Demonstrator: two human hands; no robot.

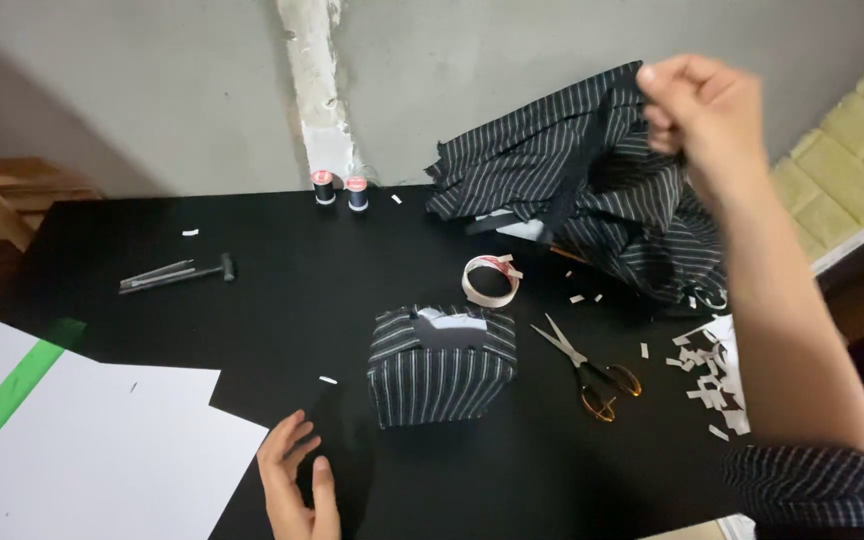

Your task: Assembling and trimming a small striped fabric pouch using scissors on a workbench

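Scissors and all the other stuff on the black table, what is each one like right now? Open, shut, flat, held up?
Scissors: open, lying flat.
Tape roll: lying flat, end loose.
Striped box: wrapped in cloth, upright.
Striped cloth: bunched, one edge lifted.
Thread spools: upright.
Right hand: pinching the cloth.
Left hand: open, resting on the table.

A box wrapped in black, white-striped cloth stands mid-table; two thread spools with red-and-white labels stand at twelve o'clock.
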